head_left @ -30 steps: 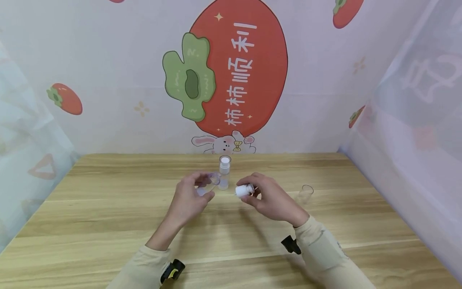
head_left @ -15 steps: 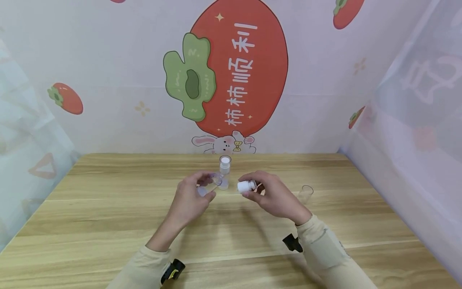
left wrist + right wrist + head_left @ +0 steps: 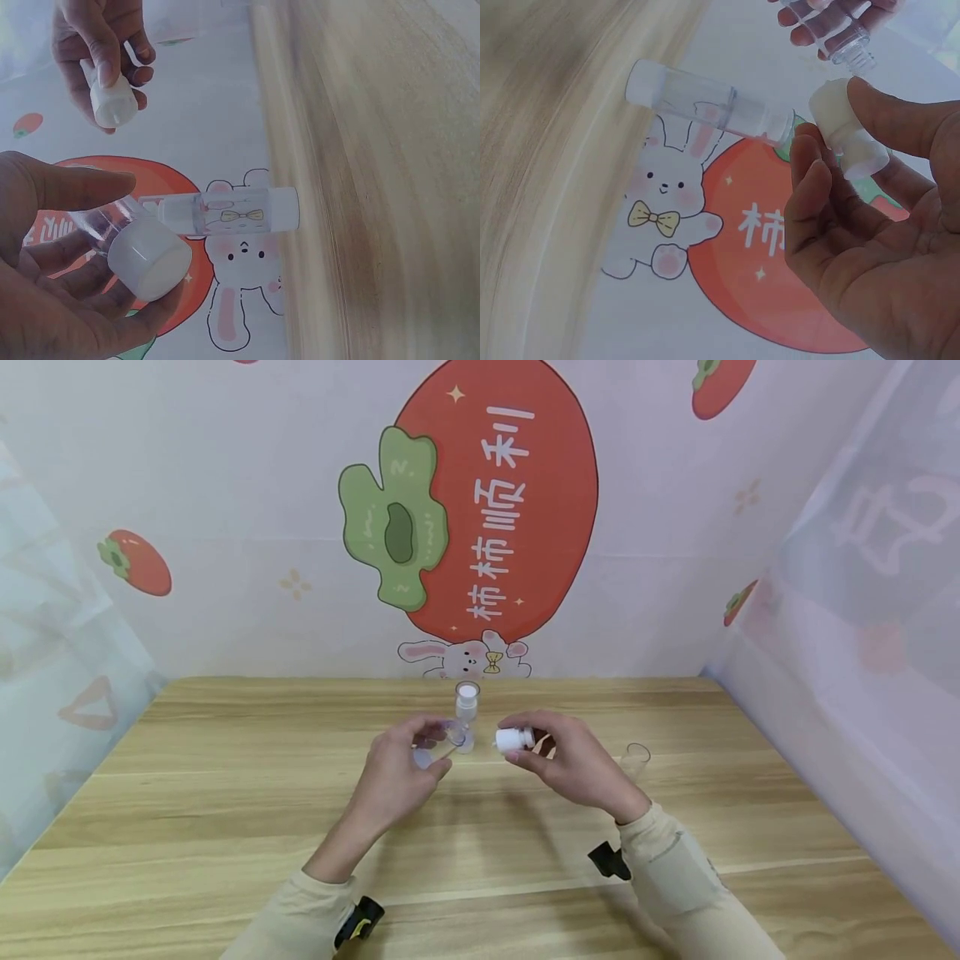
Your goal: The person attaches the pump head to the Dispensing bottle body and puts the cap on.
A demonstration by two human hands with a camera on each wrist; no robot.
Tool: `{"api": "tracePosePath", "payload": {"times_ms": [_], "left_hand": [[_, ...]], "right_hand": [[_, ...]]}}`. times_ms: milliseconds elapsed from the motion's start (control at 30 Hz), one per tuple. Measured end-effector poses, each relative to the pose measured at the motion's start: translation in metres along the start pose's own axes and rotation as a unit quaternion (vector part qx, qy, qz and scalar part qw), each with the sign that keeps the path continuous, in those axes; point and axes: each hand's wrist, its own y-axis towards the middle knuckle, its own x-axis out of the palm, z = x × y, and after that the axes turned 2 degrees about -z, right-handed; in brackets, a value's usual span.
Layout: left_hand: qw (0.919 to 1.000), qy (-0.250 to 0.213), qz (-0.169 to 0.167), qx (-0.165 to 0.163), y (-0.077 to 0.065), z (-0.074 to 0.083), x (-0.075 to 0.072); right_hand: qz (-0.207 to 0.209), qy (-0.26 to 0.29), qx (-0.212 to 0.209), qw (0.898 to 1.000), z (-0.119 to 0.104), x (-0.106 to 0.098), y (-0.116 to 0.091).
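In the head view, my left hand grips a small clear bottle with a white base, tilted above the table. Its bare threaded neck points toward the other hand. My right hand pinches a white pump top between thumb and fingers, held roughly level. A gap separates the pump top from the bottle. Just behind both hands stands a second clear bottle, upright, with a white pump top under a clear cover.
A loose clear cap stands on the wooden table, right of my right hand and partly behind it. A printed cloth backdrop rises behind the table and along both sides.
My right hand has shifted slightly right and away from me, and the pump top has turned more level. My left hand and its bottle have edged slightly right.
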Motion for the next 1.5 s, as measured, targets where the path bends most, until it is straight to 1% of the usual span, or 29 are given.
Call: {"api": "tracePosePath", "payload": {"times_ms": [333, 533, 733, 900, 1100, 1500], "left_hand": [[0.9998, 0.006, -0.001, 0.018, 0.0008, -0.0013, 0.0021], [0.9993, 0.012, -0.003, 0.035, -0.0003, -0.0015, 0.0039], [0.9988, 0.027, -0.007, 0.04, -0.0016, -0.0002, 0.0055], [0.9983, 0.042, -0.015, 0.037, -0.0021, 0.0003, 0.0067], [0.9983, 0.043, -0.025, 0.029, -0.0031, 0.0006, 0.0073], [0.9975, 0.049, -0.036, 0.037, -0.0034, 0.0008, 0.0094]], "right_hand": [[0.034, 0.003, -0.004, 0.999, 0.0024, -0.0026, 0.0003], [0.043, 0.008, -0.014, 0.999, 0.003, -0.0033, 0.0006], [0.046, 0.017, -0.02, 0.999, 0.002, -0.0037, 0.0004], [0.045, 0.025, -0.033, 0.998, 0.0033, -0.0028, 0.0007], [0.04, 0.026, -0.041, 0.998, 0.0028, -0.0001, 0.0014], [0.033, 0.017, -0.051, 0.998, 0.0016, 0.0022, 0.0014]]}}
